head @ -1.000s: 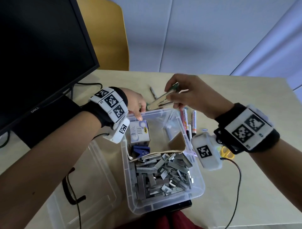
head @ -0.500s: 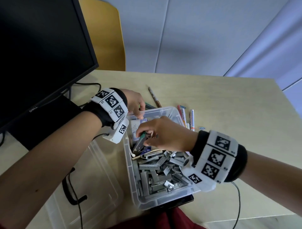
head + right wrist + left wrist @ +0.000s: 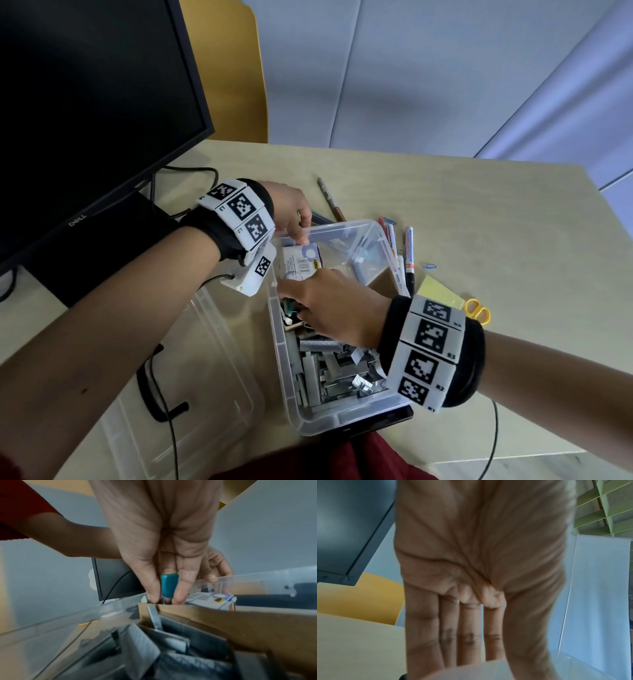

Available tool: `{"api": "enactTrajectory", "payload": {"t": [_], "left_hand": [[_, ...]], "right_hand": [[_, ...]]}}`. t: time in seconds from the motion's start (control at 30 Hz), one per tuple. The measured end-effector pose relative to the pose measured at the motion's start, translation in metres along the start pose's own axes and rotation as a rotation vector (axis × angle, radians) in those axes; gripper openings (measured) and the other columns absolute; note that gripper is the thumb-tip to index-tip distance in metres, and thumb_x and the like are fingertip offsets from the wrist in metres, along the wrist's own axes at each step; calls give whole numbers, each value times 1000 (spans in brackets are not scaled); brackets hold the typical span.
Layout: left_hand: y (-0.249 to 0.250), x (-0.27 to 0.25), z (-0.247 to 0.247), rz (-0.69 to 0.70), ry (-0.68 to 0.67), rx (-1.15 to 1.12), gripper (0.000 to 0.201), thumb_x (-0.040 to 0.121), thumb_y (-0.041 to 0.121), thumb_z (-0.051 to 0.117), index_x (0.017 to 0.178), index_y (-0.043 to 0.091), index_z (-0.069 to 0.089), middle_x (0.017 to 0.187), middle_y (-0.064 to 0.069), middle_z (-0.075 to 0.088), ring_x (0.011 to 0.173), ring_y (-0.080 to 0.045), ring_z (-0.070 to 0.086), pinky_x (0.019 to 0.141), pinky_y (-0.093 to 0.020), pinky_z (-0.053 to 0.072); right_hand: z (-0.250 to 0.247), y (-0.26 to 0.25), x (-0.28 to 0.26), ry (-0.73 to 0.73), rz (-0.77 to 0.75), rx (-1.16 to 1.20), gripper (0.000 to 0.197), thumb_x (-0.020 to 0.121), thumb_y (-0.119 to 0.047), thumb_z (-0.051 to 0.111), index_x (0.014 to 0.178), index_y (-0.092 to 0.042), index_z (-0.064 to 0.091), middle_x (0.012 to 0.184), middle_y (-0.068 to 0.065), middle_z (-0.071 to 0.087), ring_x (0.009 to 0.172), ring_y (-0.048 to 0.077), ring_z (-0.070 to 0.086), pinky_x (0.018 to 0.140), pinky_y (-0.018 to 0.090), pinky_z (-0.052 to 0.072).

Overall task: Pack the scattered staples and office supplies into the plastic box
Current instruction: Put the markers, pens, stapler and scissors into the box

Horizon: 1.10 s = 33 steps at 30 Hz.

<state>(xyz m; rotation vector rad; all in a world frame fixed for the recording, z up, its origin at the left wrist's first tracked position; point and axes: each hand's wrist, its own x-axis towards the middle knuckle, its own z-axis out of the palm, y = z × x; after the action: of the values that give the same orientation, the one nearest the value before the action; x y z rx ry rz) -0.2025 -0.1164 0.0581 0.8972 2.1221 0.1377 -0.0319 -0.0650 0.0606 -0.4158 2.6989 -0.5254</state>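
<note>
Clear plastic box (image 3: pixel 342 418), lower centre; silver-grey staples (image 3: pixel 329 373) inside; teal-handled tool (image 3: pixel 169 584), centre of the right wrist view; yellow scissors (image 3: pixel 478 310), right; black monitor (image 3: pixel 85 102), upper left; mustard chair (image 3: pixel 239 68), top; white wristbands (image 3: pixel 428 353) with black square-code patterns; beige table (image 3: pixel 479 222).

Table (image 3: pixel 486 219) with box (image 3: pixel 346 416), markers (image 3: pixel 408 250), scissors (image 3: pixel 478 310)
</note>
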Motion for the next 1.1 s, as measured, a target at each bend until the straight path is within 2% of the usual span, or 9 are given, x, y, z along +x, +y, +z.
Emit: {"api": "enactTrajectory", "payload": {"t": [0.13,0.27,0.4,0.53,0.63,0.7,0.9,1.0,1.1], "left_hand": [[1,-1,0,0,-3,-18,28,80,24,72,103,10,67,87,-9,61,77,-21,55,80,-33,48],[1,-1,1,3,4,-18,26,79,24,72,100,10,68,85,-9,61,76,-21,54,75,-30,45],[0,0,1,-5,2,-10,29,80,26,72,104,11,68,89,-11,62,77,-21,54,74,-29,44],[-1,0,1,-2,19,-3,26,79,28,73,100,14,68,83,-7,61,75,-20,54,74,-28,43],[-3,-1,2,0,38,-5,20,77,29,74,91,16,69,73,-2,59,74,-18,52,72,-27,42],[-3,0,2,3,49,12,20,77,30,74,91,17,69,71,0,59,71,-17,52,70,-27,41],[-1,-1,2,5,62,38,19,78,30,73,91,19,68,73,1,60,72,-17,52,71,-26,41],[-3,-2,2,4,53,16,18,78,30,73,90,18,67,72,1,59,74,-18,53,73,-27,42],[-2,-1,2,1,39,-3,20,78,28,73,93,16,68,73,0,60,75,-18,53,73,-27,42]], "right_hand": [[1,2,11,-107,80,-54,34,89,1,42,121,-10,48,106,19,55,93,36,55,65,33,42],[-1,1,18,-155,96,-91,14,89,-1,44,94,-5,56,94,16,56,95,31,55,66,28,36],[-1,0,23,-156,61,-173,20,91,-3,42,104,2,58,107,17,59,100,29,56,69,27,36],[-8,3,27,-207,56,-152,20,91,-13,51,98,3,60,79,3,48,92,24,50,75,28,40],[-18,13,22,-193,144,-3,24,86,-14,59,100,3,67,99,10,65,95,21,56,90,35,47],[-20,19,19,-165,170,-1,20,86,-14,59,98,-2,70,103,11,68,99,24,59,93,38,45],[-20,25,19,-214,211,43,20,86,-11,56,95,0,70,98,13,70,95,24,62,91,32,46],[-25,26,24,-294,252,120,23,85,-23,63,97,-5,70,96,10,71,90,22,66,89,35,51],[-22,22,29,-288,270,84,35,86,-29,62,97,4,68,91,15,69,89,27,63,84,31,51]]}}
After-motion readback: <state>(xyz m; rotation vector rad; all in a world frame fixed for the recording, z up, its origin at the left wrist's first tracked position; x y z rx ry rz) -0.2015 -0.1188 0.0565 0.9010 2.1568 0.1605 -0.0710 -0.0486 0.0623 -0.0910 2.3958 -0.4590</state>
